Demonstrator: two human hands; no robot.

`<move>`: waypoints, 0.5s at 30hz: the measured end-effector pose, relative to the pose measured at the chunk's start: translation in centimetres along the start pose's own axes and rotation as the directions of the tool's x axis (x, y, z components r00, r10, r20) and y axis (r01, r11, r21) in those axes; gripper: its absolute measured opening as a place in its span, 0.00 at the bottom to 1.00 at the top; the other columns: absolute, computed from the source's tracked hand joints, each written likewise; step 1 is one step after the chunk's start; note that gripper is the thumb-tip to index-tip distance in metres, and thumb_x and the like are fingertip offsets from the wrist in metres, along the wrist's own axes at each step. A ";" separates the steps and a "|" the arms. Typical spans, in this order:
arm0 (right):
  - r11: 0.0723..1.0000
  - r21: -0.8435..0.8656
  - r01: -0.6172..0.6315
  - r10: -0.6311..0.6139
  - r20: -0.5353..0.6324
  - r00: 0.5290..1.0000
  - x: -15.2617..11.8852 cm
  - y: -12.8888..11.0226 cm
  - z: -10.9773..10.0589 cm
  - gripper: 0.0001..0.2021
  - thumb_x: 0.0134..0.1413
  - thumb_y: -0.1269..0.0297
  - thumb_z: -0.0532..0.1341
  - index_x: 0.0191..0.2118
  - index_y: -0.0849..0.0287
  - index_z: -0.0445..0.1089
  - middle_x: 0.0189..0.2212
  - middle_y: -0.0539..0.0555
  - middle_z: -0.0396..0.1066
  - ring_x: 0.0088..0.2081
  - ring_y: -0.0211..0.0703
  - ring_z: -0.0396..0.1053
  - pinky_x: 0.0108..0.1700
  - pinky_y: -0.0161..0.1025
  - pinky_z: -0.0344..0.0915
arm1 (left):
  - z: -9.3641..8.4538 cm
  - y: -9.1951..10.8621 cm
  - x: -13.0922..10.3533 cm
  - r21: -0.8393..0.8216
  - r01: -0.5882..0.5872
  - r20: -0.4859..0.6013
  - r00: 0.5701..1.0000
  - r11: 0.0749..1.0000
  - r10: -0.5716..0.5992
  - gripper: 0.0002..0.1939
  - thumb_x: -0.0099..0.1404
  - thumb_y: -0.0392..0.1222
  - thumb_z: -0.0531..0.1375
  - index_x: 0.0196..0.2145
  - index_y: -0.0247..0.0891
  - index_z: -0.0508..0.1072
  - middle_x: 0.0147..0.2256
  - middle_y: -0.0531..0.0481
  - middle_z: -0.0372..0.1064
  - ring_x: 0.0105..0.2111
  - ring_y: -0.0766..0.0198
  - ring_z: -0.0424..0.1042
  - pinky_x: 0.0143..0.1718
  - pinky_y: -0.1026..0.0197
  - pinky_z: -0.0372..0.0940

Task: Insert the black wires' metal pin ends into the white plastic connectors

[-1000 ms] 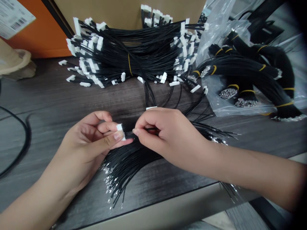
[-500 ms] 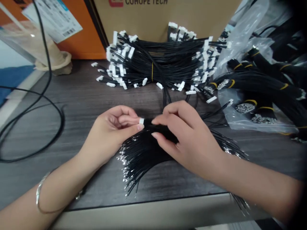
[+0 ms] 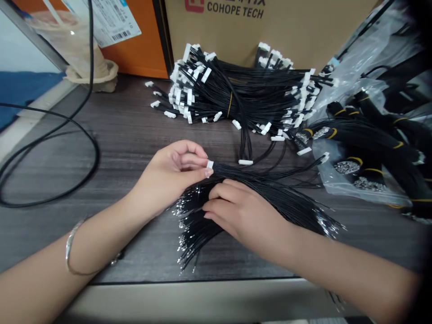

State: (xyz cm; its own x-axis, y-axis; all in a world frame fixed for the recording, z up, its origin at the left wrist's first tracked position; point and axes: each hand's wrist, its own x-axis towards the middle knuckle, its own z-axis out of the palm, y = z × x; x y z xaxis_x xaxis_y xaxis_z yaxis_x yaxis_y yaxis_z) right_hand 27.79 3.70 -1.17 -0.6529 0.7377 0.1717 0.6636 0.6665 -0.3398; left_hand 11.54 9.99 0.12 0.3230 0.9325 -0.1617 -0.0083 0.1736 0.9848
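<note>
Between the thumb and fingers of my left hand is a small white connector, with black wires running from it to the right. My right hand lies over a fanned bundle of loose black wires with shiny metal tips, just below the connector. Its fingertips are closed together on some of those wires. More metal tips of the bundle show to the right of my right hand.
Behind my hands lies a large pile of black cables with white connectors. A cardboard box and an orange box stand at the back. Banded wire bundles lie on plastic bags at the right. A black cable loops at the left.
My right hand has moved down from beside the connector onto the loose wires, and its fingers have closed. My left hand still holds the connector. The view has shifted, so the background sits further right.
</note>
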 end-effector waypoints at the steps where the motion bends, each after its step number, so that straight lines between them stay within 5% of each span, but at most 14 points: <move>1: 1.000 0.005 -0.014 0.014 -0.001 1.000 0.0 -0.1 0.0 0.08 0.56 0.73 0.57 0.31 0.63 0.73 0.31 0.55 0.69 0.33 0.40 0.60 0.39 0.40 0.62 | 0.0 0.0 0.0 -0.007 0.000 0.003 1.000 1.000 0.000 0.11 0.48 0.30 0.67 0.29 0.36 0.70 0.25 0.55 0.72 0.28 0.70 0.71 0.33 0.69 0.65; 10: 0.961 0.269 -0.062 0.117 -0.192 0.974 -0.6 0.2 -1.5 0.07 0.58 0.68 0.57 0.32 0.60 0.73 0.36 0.52 0.73 0.39 0.36 0.66 0.44 0.36 0.63 | 0.0 0.4 0.0 -0.049 0.085 0.031 0.996 0.995 -0.084 0.12 0.49 0.31 0.68 0.29 0.36 0.69 0.23 0.56 0.71 0.23 0.72 0.69 0.27 0.72 0.62; 15: 0.918 0.358 -0.170 0.234 -0.143 0.962 -0.5 0.3 -2.2 0.06 0.58 0.72 0.56 0.33 0.62 0.70 0.35 0.53 0.72 0.38 0.36 0.67 0.44 0.35 0.63 | -0.4 0.2 0.1 -0.074 0.127 0.064 0.990 0.989 -0.123 0.11 0.50 0.32 0.68 0.30 0.37 0.69 0.23 0.55 0.73 0.24 0.71 0.70 0.27 0.72 0.63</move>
State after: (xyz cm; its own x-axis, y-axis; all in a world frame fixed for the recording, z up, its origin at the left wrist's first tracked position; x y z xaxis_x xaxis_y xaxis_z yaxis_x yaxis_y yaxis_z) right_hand 29.12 3.82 0.65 -0.4199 0.8810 0.2181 0.5898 0.4476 -0.6722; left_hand 11.23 10.22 0.26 0.3816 0.8819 -0.2770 -0.0372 0.3140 0.9487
